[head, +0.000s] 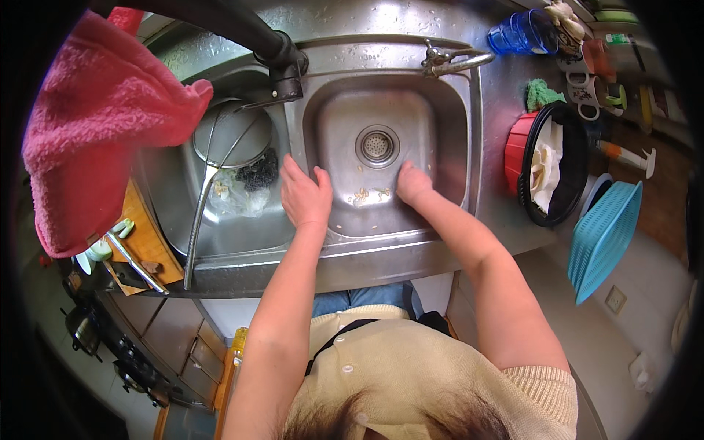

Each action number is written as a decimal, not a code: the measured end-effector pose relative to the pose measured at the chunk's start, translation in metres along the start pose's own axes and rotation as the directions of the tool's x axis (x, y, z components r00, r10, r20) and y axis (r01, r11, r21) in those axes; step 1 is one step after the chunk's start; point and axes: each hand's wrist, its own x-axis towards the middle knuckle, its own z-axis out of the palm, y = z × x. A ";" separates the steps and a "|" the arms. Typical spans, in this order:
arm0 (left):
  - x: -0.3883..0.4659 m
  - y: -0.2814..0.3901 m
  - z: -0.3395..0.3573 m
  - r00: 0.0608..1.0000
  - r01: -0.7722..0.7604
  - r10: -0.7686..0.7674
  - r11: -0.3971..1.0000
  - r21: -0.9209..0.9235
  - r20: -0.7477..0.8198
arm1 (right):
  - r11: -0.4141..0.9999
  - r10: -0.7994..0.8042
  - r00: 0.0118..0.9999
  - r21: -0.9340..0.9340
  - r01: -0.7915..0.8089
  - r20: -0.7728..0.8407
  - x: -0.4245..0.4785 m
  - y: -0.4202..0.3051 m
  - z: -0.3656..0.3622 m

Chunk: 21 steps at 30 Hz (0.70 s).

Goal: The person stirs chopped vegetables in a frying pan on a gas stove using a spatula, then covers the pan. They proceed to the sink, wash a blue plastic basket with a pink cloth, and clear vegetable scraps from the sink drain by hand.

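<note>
My left hand (307, 195) is over the divider between the two basins of a stainless steel sink (379, 234). Its thumb stands apart from the fingers, and it holds nothing. Inside the right basin, my right hand (413, 183) is low near the right side, with its fingers curled downward and mostly hidden. Small pale food bits (363, 195) are scattered on the basin floor between my hands. Beyond them is the round drain strainer (377, 146). In the left basin lie a long-handled wire strainer (204, 198), a dark scouring pad (259, 169) and a crumpled clear plastic bag (242, 201).
A pink towel (110, 126) hangs at the left. A dark faucet pipe (275, 55) and a metal tap (459, 59) rise behind the basins. Rightward are a red-and-black bin (520, 157), a turquoise basket (605, 242), a green cloth (543, 94) and a blue cup (522, 33).
</note>
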 end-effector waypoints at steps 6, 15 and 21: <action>0.001 -0.001 0.002 1.000 -0.012 0.012 1.000 0.022 -0.011 | 0.981 -0.096 0.995 0.169 0.094 0.003 -0.007 -0.059 0.023; 0.001 -0.001 0.003 1.000 -0.015 0.015 1.000 0.013 -0.014 | 0.900 -0.394 0.818 0.005 0.437 -0.420 0.004 -0.081 0.009; 0.001 0.000 0.003 1.000 -0.020 0.021 1.000 0.016 -0.023 | 0.813 -0.581 0.805 0.056 0.579 0.122 -0.020 -0.086 0.022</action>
